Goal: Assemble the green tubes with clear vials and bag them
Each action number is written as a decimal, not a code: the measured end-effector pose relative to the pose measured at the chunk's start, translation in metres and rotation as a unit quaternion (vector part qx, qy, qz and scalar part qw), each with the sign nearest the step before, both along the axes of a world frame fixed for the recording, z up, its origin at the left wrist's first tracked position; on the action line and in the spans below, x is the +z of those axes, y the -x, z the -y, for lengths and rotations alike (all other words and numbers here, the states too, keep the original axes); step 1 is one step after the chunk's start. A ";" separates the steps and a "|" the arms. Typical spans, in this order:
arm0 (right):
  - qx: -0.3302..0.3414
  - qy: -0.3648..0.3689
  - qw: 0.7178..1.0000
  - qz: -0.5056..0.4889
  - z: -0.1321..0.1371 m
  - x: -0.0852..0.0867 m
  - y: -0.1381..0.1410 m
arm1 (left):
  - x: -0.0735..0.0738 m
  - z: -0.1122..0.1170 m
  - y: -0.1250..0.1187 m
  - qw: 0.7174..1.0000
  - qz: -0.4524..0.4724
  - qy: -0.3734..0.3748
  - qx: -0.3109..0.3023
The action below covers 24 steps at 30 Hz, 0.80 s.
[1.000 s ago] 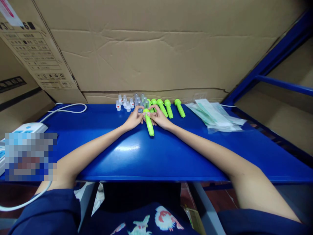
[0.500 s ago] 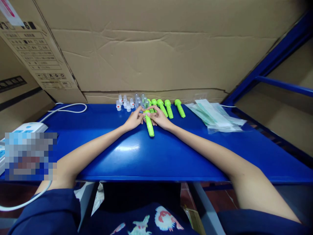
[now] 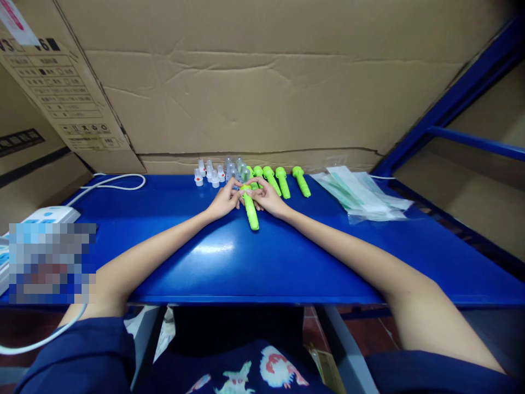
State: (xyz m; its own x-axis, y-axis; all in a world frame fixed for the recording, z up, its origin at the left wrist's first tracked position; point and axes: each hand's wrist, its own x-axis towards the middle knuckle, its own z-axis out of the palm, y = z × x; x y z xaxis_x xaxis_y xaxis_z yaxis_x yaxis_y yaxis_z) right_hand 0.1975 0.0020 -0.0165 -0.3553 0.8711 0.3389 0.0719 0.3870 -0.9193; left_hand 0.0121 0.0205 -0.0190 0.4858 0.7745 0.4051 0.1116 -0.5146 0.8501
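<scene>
My left hand [image 3: 224, 201] and right hand [image 3: 268, 200] meet fingertip to fingertip, both pinched on the far end of a green tube [image 3: 250, 208] lying between them on the blue table [image 3: 229, 257]. Beyond my fingers: clear caps [image 3: 217, 172]; off my right hand, more green tubes [image 3: 283, 181], then plastic sleeves [image 3: 361, 194].

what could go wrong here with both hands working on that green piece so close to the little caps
The left hand and right hand meet at the top of a green tube, right beside the small clear caps; a slip might topple them. The other green tubes lie loose behind the fingers and could roll. Whether either hand grips firmly cannot be told.
</scene>
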 end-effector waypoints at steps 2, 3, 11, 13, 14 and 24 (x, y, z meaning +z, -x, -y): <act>0.001 -0.006 1.000 -0.002 0.000 0.000 0.000 | 0.000 0.000 0.000 1.000 0.004 0.002 0.004; 0.001 -0.009 1.000 -0.002 0.000 0.000 0.000 | -0.001 0.000 -0.001 1.000 0.004 0.003 0.005; 0.003 -0.009 1.000 0.002 0.000 0.000 0.001 | 0.001 0.002 -0.001 1.000 0.007 0.022 0.010; 0.005 -0.006 1.000 0.005 -0.001 0.000 0.000 | 0.002 0.002 -0.001 1.000 0.007 0.030 0.006; 0.005 -0.005 1.000 0.005 -0.001 0.000 0.000 | 0.002 0.002 -0.001 0.999 0.006 0.032 0.005; 0.000 -0.006 1.000 0.008 -0.002 -0.001 0.000 | 0.003 0.003 -0.001 1.000 -0.004 0.025 0.009</act>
State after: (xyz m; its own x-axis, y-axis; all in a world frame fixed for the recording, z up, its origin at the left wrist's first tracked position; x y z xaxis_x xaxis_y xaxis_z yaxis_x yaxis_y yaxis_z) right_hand 0.1973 0.0038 -0.0180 -0.3600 0.8672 0.3439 0.0861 0.3980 -0.9133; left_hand 0.0127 0.0174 -0.0163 0.4742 0.8027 0.3615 0.1279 -0.4691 0.8738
